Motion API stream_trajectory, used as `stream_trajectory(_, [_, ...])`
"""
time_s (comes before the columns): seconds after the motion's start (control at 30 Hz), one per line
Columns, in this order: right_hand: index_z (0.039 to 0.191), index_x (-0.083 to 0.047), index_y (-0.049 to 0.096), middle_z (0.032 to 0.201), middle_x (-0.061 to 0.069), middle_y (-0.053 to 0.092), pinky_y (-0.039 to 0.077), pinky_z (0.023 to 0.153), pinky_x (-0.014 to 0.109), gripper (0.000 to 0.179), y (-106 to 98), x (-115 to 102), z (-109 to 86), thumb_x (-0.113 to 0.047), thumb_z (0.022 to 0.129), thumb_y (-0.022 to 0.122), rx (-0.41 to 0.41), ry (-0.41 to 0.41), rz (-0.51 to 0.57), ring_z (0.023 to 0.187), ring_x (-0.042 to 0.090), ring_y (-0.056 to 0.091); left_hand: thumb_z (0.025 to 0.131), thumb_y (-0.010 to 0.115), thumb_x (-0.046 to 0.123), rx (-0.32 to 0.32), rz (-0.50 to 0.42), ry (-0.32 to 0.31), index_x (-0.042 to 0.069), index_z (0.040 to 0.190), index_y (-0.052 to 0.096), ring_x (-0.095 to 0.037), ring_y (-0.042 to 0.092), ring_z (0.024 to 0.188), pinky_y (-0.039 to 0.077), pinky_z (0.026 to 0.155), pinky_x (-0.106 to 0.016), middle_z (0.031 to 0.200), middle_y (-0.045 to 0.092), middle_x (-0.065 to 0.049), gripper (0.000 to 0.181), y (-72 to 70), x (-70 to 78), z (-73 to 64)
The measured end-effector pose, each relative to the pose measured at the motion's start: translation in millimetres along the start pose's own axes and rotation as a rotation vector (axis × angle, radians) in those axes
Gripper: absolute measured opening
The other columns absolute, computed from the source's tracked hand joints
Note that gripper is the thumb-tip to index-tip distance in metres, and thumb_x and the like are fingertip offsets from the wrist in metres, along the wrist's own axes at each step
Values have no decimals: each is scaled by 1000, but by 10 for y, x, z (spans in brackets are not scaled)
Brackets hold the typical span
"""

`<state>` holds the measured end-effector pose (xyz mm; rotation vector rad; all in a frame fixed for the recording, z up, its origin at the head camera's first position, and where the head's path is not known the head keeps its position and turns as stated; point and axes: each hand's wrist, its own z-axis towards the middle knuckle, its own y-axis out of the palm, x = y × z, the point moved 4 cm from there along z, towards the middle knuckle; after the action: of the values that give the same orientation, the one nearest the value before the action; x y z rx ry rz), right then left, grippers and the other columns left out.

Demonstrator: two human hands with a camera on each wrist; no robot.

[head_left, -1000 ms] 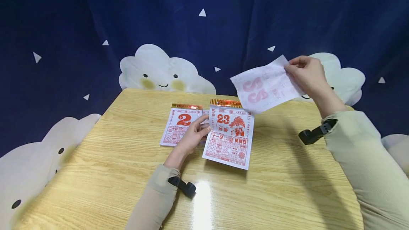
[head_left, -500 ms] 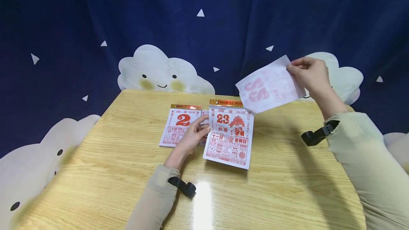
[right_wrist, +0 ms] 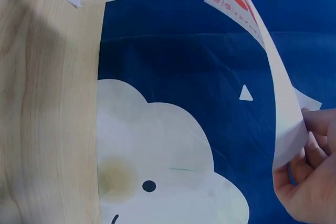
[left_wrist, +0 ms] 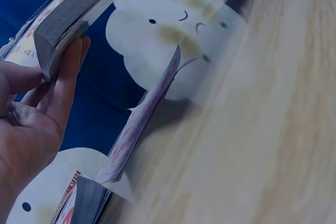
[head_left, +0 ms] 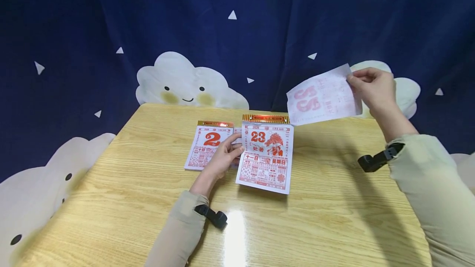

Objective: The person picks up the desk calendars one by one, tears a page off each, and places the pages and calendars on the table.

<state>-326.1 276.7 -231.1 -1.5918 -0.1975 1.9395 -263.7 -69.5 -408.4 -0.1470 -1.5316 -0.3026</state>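
Observation:
My left hand point(head_left: 222, 156) grips the left edge of a thick tear-off calendar point(head_left: 264, 164) showing 23 in red, tilted above the table. In the left wrist view its thumb and fingers sandwich the page block point(left_wrist: 79, 11). My right hand point(head_left: 376, 92) pinches a thin calendar sheet point(head_left: 323, 96) by one end, up at the right; faint red print shows through its back. The right wrist view shows the sheet point(right_wrist: 286, 108) curving, its far edge uneven. In the head view its lower-left corner lines up with the calendar's top-right corner; I cannot tell whether they touch.
A second calendar point(head_left: 209, 147) showing 2 lies on the wooden table point(head_left: 130, 201), left of the held one. A curled printed sheet point(left_wrist: 139, 129) rests on the table between them, mostly hidden in the head view. A dark blue curtain point(head_left: 259, 32) with clouds hangs behind.
My right hand has moved to the right with the sheet, uncovering the top-right corner of the held calendar. The left hand has stayed nearly still.

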Motion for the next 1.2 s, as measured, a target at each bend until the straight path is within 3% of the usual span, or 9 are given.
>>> stream_trajectory(0.17, [84,-20,66,60,-21,56,39,48,9,3,-141,61,41,-19,82,65,63,46,114,59,-4,50,89,49,0,25,17,-31,7,139,34,-9,62,75,55,62,-27,118,55,-27,52,-30,-21,1])
stream_trajectory(0.3, [90,-15,69,61,-18,57,40,47,10,9,-239,113,71,-16,81,67,87,71,186,58,-2,50,88,50,0,64,22,-50,8,139,34,-10,62,66,51,52,-22,109,58,-22,53,-60,-30,-3])
stream_trajectory(0.5, [93,-11,67,61,-21,55,40,48,9,14,-241,126,53,-20,82,65,73,36,90,60,-2,49,89,49,-1,53,-2,-35,7,137,37,-9,62,70,55,62,-27,111,58,-26,50,-47,-19,5])
stream_trajectory(0.67, [81,-25,64,60,-24,54,39,49,8,4,-240,161,18,-22,82,66,62,14,38,62,-3,48,88,47,-2,52,-25,-48,7,136,37,-10,63,70,55,60,-26,115,57,-27,50,-35,-28,9])
stream_trajectory(0.73, [84,-23,65,60,-25,53,39,49,7,2,-237,184,6,-24,82,65,57,3,0,63,-4,48,88,47,-2,56,-31,-54,7,136,38,-10,62,70,54,59,-25,115,57,-26,50,-28,-29,8])
stream_trajectory(0.87, [96,-13,65,60,-29,51,38,50,7,20,-227,225,-28,-28,83,64,47,-18,-76,63,-6,47,88,47,-3,72,-39,-69,8,135,40,-10,61,70,53,58,-26,110,60,-23,49,-8,-37,14])
stream_trajectory(1.0, [92,-14,64,58,-33,49,37,50,6,19,-215,256,-61,-31,84,62,53,-49,-117,61,-9,46,88,47,-3,74,-46,-86,10,134,42,-12,60,69,52,57,-26,101,62,-15,48,12,-43,21])
stream_trajectory(1.2, [100,-2,63,57,-35,47,36,52,7,30,-185,296,-87,-28,85,61,65,-90,-136,60,-10,45,88,47,-2,72,-45,-113,11,135,41,-12,59,67,51,56,-24,89,59,-4,49,39,-43,29])
